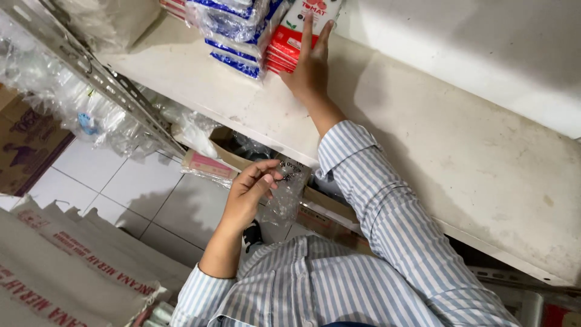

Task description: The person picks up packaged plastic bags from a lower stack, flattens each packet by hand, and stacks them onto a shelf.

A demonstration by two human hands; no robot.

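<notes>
Right hand (310, 69) lies flat, fingers spread, on red-and-white packets (296, 36) near the shelf's (423, 139) front edge; left hand (249, 189) pinches a clear plastic bag (284, 197).

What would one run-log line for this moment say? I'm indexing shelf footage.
right hand: flat on red-and-white packets on white shelf | left hand: fingers pinching small clear plastic bag

blue-white packets (233, 36); cardboard box (24, 145), sacks (66, 272), floor tiles (121, 194)
</notes>
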